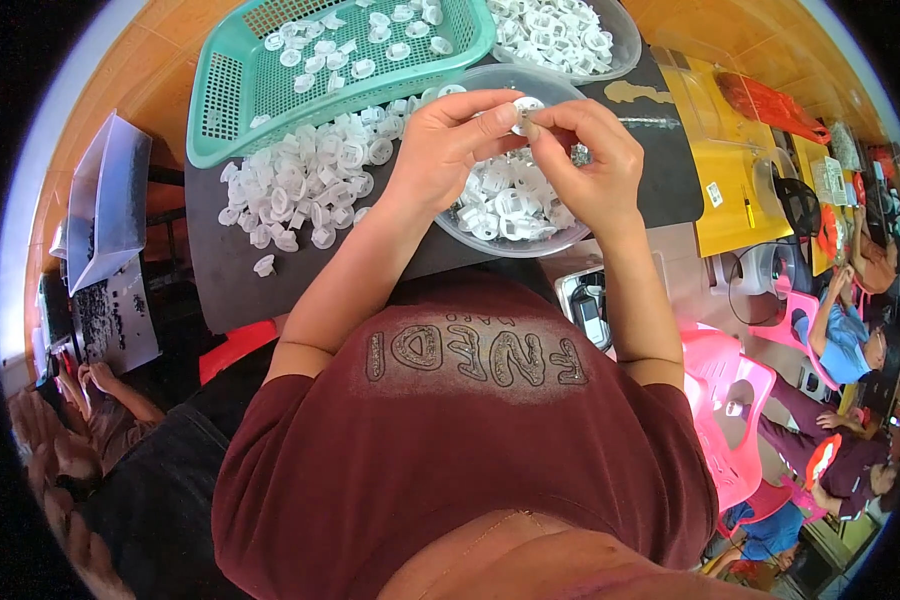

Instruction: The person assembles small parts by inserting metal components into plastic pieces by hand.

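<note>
Between the fingertips of both hands is a small round white plastic part (526, 112), raised over a clear round bowl (560, 243). My left hand (460, 135) pinches it from the left, and my right hand (592, 150) has thumb and forefinger closed at its right side. Fingers cover part of it, so its detail is hard to make out. Many similar white plastic parts (510, 205) fill the bowl below. To the left of my left wrist, a loose heap of white plastic parts (305, 180) lies on the dark table (225, 290).
A green mesh basket (210, 130) with several white parts stands at the back left. Behind the bowl is another full clear bowl (625, 45). A yellow table (720, 200) stands to the right, near pink chairs (720, 420). Other people sit at far left and right.
</note>
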A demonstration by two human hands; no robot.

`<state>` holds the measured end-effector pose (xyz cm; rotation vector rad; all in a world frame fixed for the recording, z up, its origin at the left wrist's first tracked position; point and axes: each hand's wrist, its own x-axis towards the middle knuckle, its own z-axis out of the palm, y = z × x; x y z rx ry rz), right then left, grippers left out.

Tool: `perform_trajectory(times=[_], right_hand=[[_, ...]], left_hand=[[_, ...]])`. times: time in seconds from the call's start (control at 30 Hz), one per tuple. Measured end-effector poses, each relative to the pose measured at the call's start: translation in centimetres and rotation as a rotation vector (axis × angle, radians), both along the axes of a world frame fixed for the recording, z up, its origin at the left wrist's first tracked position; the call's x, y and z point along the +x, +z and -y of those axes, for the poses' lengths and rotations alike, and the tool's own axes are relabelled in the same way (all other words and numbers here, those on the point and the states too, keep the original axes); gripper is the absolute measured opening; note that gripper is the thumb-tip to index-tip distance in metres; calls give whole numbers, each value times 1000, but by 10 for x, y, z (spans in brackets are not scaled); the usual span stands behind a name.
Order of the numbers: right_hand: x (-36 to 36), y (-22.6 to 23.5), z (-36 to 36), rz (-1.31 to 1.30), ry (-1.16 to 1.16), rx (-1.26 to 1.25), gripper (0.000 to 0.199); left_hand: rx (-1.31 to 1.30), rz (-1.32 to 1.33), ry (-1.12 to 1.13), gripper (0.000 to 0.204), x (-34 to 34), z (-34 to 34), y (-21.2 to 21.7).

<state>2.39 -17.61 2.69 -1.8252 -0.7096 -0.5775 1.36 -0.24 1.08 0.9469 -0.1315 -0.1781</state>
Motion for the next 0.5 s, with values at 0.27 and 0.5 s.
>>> perform_trajectory(times=[0.27,0.5], right_hand=[[-5,11,0,-123,4,-25,10],[-12,14,1,5,-58,-135,9]], left_hand=[[40,43,49,24,2,-1,-8],[64,82,88,21,3,-1,-11]])
